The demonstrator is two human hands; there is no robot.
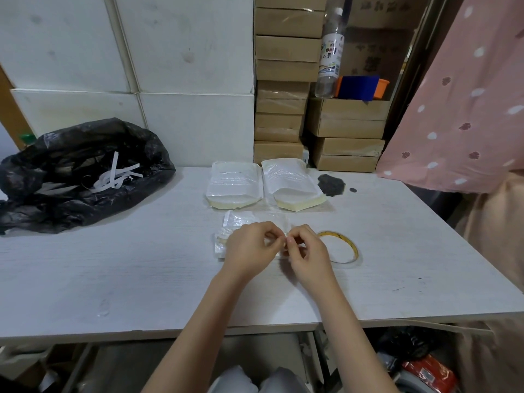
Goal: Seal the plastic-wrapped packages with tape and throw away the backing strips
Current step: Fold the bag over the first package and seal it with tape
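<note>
A clear plastic-wrapped package (pixel 235 222) lies at the table's middle, partly hidden under my hands. My left hand (pixel 249 248) and my right hand (pixel 307 251) meet over its right edge, fingertips pinched together on a small piece of the tape or film; I cannot tell which. A thin roll of tape (pixel 343 248) lies flat just right of my right hand. Two more wrapped packages (pixel 234 182) (pixel 292 180) lie side by side behind. A black trash bag (pixel 82 171) at the far left holds several white backing strips (pixel 116 177).
White foam boxes (pixel 127 66) line the back wall. Stacked cardboard boxes (pixel 286 80) and a water bottle (pixel 330 52) stand at the back right. A pink dotted curtain (pixel 467 95) hangs at the right. A dark stain (pixel 330 184) marks the table (pixel 113 279).
</note>
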